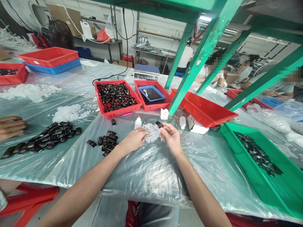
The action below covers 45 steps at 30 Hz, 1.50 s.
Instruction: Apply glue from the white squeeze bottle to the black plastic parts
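My right hand grips a small glossy black plastic casing between thumb and fingers, above the plastic-covered table. At the left edge of a heap of small white translucent pieces, my left hand has its fingers pinched together; whatever is between them is too small to make out. Just behind the heap stands a white squeeze bottle. Several more black casings lie in a loose group left of my left forearm, with a single one farther back.
A red tray with a blue tray inside and another red tray full of black parts stand behind. Green posts rise from the table. At right is a green bin. A co-worker's hand is at left, near a pile of casings.
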Each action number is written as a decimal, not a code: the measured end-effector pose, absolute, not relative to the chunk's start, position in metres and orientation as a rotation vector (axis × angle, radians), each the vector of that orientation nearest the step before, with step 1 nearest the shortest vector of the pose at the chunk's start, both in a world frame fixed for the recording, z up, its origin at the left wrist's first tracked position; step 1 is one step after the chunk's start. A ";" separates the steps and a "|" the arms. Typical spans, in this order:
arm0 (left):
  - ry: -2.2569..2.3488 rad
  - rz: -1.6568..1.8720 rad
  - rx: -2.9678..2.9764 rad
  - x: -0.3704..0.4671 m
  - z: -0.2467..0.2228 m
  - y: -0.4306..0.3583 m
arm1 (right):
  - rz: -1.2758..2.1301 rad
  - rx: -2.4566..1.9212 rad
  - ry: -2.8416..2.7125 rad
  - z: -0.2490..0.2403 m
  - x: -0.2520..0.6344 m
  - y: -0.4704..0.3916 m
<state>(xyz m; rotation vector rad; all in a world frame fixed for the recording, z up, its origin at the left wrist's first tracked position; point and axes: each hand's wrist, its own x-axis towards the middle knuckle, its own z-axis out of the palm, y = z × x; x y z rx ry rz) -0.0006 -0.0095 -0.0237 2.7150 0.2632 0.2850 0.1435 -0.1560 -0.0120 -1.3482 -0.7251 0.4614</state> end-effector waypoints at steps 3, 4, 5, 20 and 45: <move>0.259 0.319 2.689 0.000 -0.025 -0.009 | 0.456 -1.356 -0.730 -0.013 0.144 -0.156; 0.256 0.335 2.679 0.000 -0.025 -0.009 | 0.455 -1.361 -0.733 -0.013 0.145 -0.156; 0.255 0.353 2.667 0.000 -0.024 -0.009 | 0.453 -1.366 -0.736 -0.013 0.145 -0.157; 0.375 0.865 1.796 0.005 -0.013 -0.016 | 0.524 -1.378 -0.806 -0.011 0.141 -0.157; 0.364 0.851 1.736 0.001 -0.007 -0.012 | 0.553 -1.400 -0.880 -0.014 0.133 -0.158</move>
